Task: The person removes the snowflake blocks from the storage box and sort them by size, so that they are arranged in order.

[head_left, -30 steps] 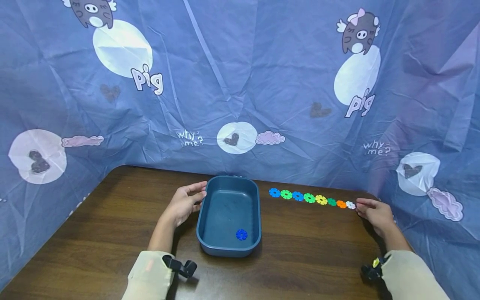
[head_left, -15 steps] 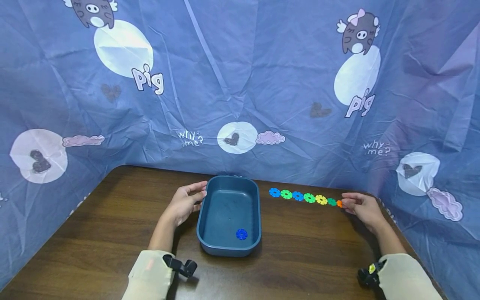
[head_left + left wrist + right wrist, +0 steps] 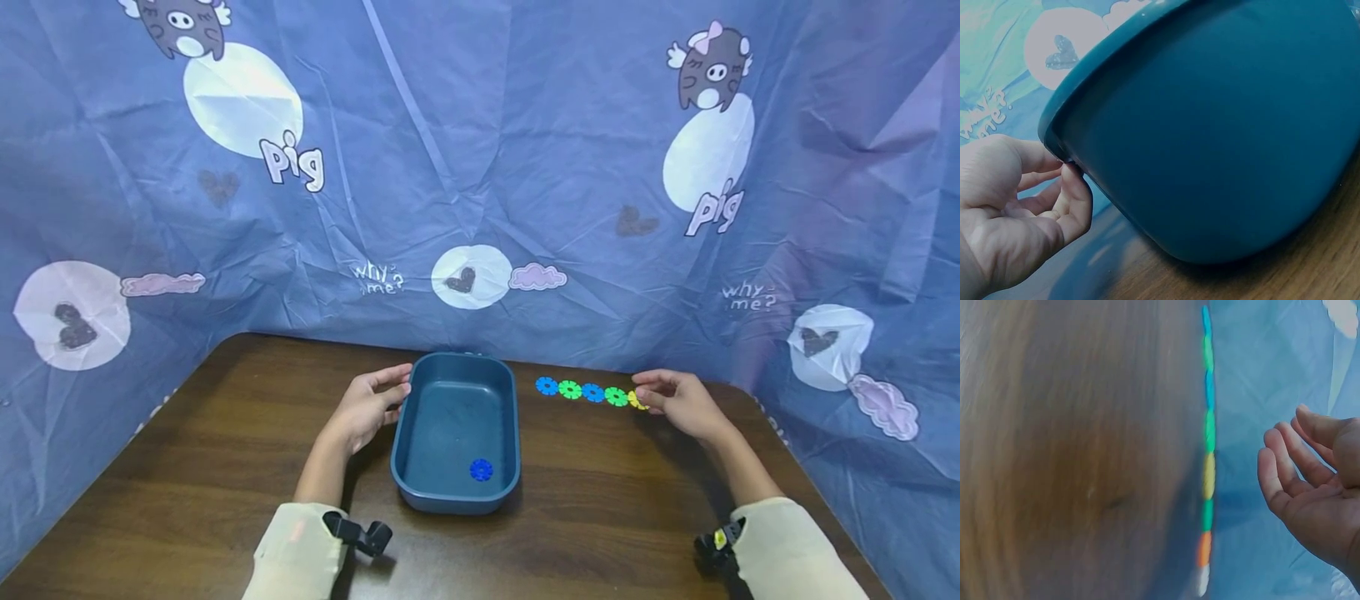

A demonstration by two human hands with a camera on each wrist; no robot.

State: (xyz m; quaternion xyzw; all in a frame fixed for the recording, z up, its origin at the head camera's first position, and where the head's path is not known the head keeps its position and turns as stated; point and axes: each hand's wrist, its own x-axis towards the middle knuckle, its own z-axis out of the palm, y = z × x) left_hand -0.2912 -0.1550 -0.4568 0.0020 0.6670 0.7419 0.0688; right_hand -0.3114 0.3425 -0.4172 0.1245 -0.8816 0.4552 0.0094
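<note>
My left hand point(image 3: 369, 410) is at the left rim of a dark teal plastic tub point(image 3: 456, 498); in the left wrist view its thumb and forefinger pinch the rim. One dark blue snowflake disc point(image 3: 482, 470) lies inside the tub, near its front right corner. Right of the tub runs a row of touching discs, from a blue disc point(image 3: 547, 386) through green, blue and green to a yellow disc point(image 3: 636, 399). My right hand point(image 3: 686, 405) covers the row's right end in the head view. The right wrist view shows this hand point(image 3: 1319, 487) apart from the row, fingers loosely bent, nothing between them.
The discs lie along the back part of a brown wooden table point(image 3: 585, 500). In the right wrist view a dark green disc, an orange disc point(image 3: 1204, 550) and a white disc point(image 3: 1203, 581) end the row. A blue printed cloth point(image 3: 480, 167) hangs behind the table.
My right hand has moved left along the row, from beside the white disc to over the yellow one. The row and tub have stayed put, and my left hand keeps its place at the rim.
</note>
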